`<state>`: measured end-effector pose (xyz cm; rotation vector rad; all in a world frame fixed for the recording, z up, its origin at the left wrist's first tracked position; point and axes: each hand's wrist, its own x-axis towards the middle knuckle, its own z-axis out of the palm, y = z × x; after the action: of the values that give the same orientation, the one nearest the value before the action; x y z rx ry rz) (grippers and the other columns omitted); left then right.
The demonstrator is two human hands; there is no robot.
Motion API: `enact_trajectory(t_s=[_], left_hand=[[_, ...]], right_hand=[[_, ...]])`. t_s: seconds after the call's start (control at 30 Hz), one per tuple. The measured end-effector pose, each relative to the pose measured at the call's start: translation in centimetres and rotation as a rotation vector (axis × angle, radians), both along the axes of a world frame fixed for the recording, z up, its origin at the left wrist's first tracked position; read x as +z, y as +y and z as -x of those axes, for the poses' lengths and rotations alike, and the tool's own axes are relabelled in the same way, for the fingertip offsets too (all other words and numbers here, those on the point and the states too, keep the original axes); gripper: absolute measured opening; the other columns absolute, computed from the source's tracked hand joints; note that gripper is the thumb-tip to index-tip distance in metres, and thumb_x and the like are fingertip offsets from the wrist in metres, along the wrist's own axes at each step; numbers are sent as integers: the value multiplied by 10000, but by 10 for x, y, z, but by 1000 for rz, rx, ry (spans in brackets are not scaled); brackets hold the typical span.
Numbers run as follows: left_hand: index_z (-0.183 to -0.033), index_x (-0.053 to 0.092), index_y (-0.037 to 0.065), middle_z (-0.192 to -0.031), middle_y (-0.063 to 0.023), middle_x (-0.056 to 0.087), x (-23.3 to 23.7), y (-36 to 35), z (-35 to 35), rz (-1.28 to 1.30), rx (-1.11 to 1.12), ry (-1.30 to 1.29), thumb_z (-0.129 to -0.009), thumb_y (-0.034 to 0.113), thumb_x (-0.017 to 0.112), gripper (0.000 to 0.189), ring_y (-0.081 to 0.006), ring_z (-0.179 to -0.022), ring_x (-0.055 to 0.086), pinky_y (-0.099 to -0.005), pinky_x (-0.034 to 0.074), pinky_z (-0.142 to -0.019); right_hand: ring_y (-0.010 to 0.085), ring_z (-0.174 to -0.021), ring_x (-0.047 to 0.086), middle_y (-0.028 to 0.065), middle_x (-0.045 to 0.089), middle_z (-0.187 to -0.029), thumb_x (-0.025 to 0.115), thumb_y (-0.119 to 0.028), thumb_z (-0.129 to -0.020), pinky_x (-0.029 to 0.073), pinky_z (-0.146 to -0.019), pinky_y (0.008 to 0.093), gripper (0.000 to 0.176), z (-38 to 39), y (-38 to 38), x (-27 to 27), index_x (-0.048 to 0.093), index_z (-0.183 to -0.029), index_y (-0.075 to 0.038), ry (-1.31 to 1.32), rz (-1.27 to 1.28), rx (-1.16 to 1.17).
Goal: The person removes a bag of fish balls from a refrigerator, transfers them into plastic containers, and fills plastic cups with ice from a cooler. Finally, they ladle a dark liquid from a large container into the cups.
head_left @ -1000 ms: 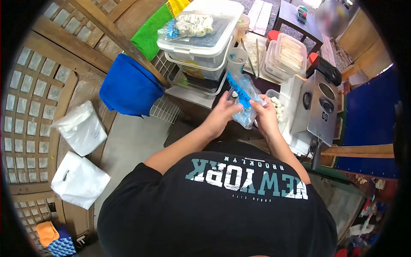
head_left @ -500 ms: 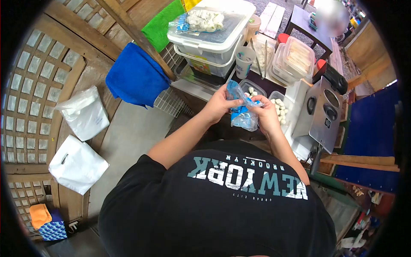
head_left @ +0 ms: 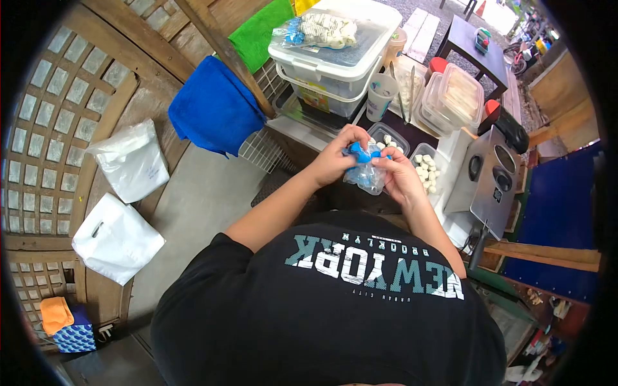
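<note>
Between my two hands is a crumpled clear plastic bag [head_left: 368, 176] with blue print, its blue part bunched at the top. My left hand [head_left: 336, 156] pinches the bag's left side. The fingers of my right hand [head_left: 400, 172] are closed on its right side. Just beyond the hands, a clear tub [head_left: 400, 136] holds several whitish pieces, partly hidden by my fingers. Right of my right hand, a second tub of whitish marshmallow-like pieces [head_left: 426, 172] sits at the counter edge.
Past the tubs stand a printed plastic cup [head_left: 382, 96], metal tongs [head_left: 411, 93] and stacked lidded containers [head_left: 458, 93]. A large storage box [head_left: 335, 67] carries another filled bag [head_left: 327, 31]. To the right is a steel appliance [head_left: 483, 177]; at left hangs a blue towel [head_left: 215, 109].
My hands have gathered the bag into a more compact bunch, and its blue part no longer stretches up at the left. The view has shifted slightly. A person at the far table is out of sight.
</note>
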<state>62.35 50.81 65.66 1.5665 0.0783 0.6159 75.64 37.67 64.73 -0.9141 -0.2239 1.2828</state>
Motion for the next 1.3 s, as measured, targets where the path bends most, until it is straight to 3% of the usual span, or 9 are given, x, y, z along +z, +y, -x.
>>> enact_trajectory(t_s=[0.07,0.2,0.33,0.5,0.63,0.97,1.07,1.17,1.3], left_hand=[[-852,515,42,-1092,-73,488,0,5,10,635,-307,-68,-760,181,608,190,-203,-1079,452,-337,364,-923],[-910,522,72,-1095,-68,499,-12,21,12,949,-207,17,-884,388,536,317,-184,-1002,516,-354,431,-878],[-1120,471,87,-1048,-98,568,-11,3,5,457,163,122,-869,395,579,412,-179,-979,550,-334,455,-833],[-1189,476,66,-1095,-138,591,5,11,16,975,311,-39,-864,315,610,431,-190,-948,574,-339,475,-812],[-1259,471,56,-998,-129,627,-9,56,34,947,502,-138,-894,185,575,401,-179,-845,602,-301,504,-731],[-1034,577,11,-523,41,438,3,106,91,399,546,4,-906,227,567,251,-28,-422,368,-190,286,-397],[-975,585,20,-528,57,430,17,111,97,314,520,31,-905,218,571,210,-11,-412,335,-184,243,-377],[-952,601,35,-556,73,454,42,115,97,228,515,39,-899,207,583,181,5,-470,341,-179,240,-423],[-1051,597,56,-587,55,480,81,126,88,-61,573,91,-847,123,619,216,-11,-549,393,-193,320,-517]], right_hand=[[128,-694,586,31,602,-767,671,54,-708,474,-622,250,174,3,3,2,565,-787,-59,-142,30,-60],[115,-677,559,24,601,-720,671,43,-658,432,-622,232,125,13,17,8,589,-710,-36,-780,62,-119],[194,-718,582,93,608,-783,627,21,-655,445,-607,286,111,47,38,29,601,-756,-19,-1227,-62,-236],[281,-813,597,145,623,-891,597,-25,-677,476,-684,359,163,66,70,66,610,-839,-20,-1339,105,178],[328,-1119,485,183,551,-1169,593,-35,-689,380,-970,395,260,60,99,45,614,-948,-23,-1609,-289,276],[282,-1089,498,121,528,-1171,703,-187,-702,391,-916,386,414,18,228,116,563,-1081,-99,-2441,-140,-455],[252,-979,564,81,600,-1056,685,-208,-724,397,-888,393,322,7,235,111,598,-1017,-103,-2337,-90,-238],[267,-831,609,62,646,-899,653,-183,-766,439,-797,406,228,-5,229,114,616,-962,-73,-2328,-147,-362],[325,-744,612,142,635,-834,596,-164,-825,470,-669,388,167,-29,215,120,616,-937,-43,-1815,-90,-563]])
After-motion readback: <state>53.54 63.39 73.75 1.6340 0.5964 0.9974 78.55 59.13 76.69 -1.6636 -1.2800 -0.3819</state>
